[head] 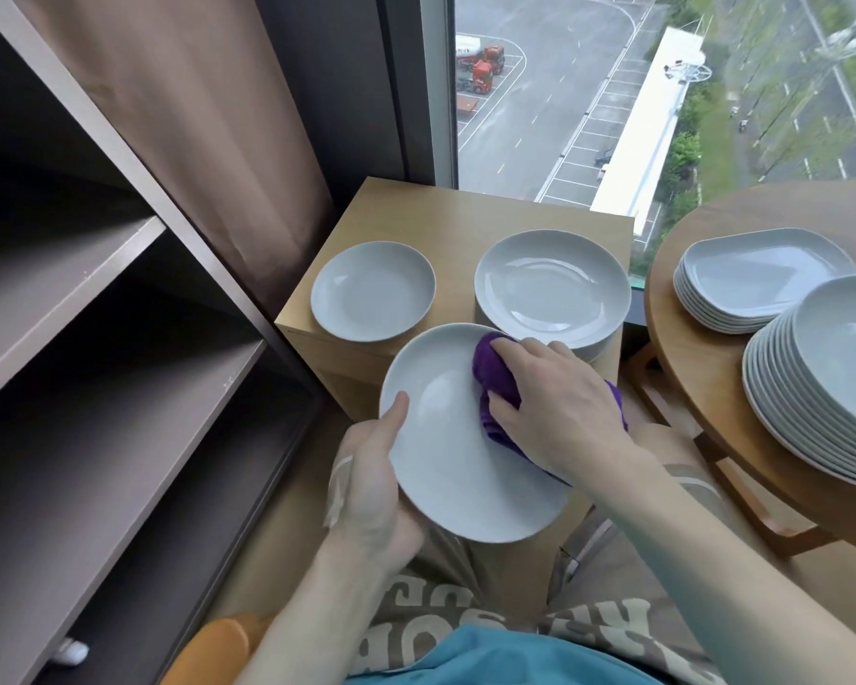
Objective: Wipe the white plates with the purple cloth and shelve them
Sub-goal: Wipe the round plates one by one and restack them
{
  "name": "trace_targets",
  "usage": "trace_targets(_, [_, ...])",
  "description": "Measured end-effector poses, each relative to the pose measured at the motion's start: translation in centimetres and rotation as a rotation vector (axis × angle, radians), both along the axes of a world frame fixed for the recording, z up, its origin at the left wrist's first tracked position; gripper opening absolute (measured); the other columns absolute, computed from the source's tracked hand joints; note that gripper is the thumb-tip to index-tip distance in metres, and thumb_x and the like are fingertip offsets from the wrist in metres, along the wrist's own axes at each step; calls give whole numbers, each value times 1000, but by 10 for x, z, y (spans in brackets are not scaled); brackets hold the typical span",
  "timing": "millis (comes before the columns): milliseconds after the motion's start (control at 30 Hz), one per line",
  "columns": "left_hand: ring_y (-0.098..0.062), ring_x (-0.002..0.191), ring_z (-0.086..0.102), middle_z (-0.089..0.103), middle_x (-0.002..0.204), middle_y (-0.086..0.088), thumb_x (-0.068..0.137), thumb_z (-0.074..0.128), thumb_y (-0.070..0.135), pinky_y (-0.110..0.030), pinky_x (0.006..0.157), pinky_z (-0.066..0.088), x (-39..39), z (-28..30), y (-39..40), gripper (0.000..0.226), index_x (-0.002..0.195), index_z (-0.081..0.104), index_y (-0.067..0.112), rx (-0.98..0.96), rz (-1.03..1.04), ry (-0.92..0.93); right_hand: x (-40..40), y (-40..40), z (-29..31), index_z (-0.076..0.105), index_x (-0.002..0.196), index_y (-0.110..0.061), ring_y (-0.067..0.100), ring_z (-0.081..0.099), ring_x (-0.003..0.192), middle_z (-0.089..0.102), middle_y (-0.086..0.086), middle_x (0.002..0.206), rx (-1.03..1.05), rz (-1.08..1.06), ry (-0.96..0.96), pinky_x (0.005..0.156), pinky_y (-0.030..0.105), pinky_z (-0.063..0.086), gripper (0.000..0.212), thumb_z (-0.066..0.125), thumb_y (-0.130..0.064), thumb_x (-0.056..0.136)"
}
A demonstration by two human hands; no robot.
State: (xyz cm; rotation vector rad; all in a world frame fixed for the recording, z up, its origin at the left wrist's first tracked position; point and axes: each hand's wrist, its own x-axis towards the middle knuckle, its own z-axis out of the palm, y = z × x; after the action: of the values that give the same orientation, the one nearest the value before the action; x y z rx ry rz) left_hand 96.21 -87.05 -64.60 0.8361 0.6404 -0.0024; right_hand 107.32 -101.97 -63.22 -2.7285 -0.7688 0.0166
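purple cloth (497, 383) half hidden under right hand (559, 402)

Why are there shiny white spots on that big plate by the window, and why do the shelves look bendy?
In the head view, daylight from the window glares off the big plate; the plate being wiped looks duller; the wide-angle lens slants and curves the shelves; the white thing at the bottom left corner is blurry.

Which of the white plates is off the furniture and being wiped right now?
The plate nearest the camera: the left hand holds its rim while the right hand presses the purple cloth on it. All other plates rest on surfaces.
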Motion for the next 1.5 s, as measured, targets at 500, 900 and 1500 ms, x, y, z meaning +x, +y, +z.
trace_targets(500, [-39, 123, 65, 67, 134, -21, 105, 32, 62, -51, 104, 49, 45, -3, 25, 70, 138, 62, 8, -5, 4, -29, -35, 10, 11, 56, 122, -28, 21, 50, 95, 62, -6, 105, 10, 400, 207, 81, 38, 46, 35, 57, -39, 89])
trace_targets(900, [-30, 118, 67, 71, 128, -4, 112, 30, 45, -45, 95, 59, 109, -31, 112, 40, 134, 60, 33, 283, 236, 68, -31, -20, -9, 58, 134, -32, 12, 55, 103, 65, -17, 114, 355, -80, 157, 81, 23, 41, 48, 60, -42, 87])
trace_targets(1500, [-34, 127, 54, 52, 146, -11, 111, 30, 42, -38, 99, 50, 169, -65, 137, 56, 158, 31, 12, 895, 223, 464, -32, -18, -10, 62, 134, -36, -1, 61, 113, 68, -24, 120, 649, -225, 288, 97, 22, 49, 45, 71, -31, 90])
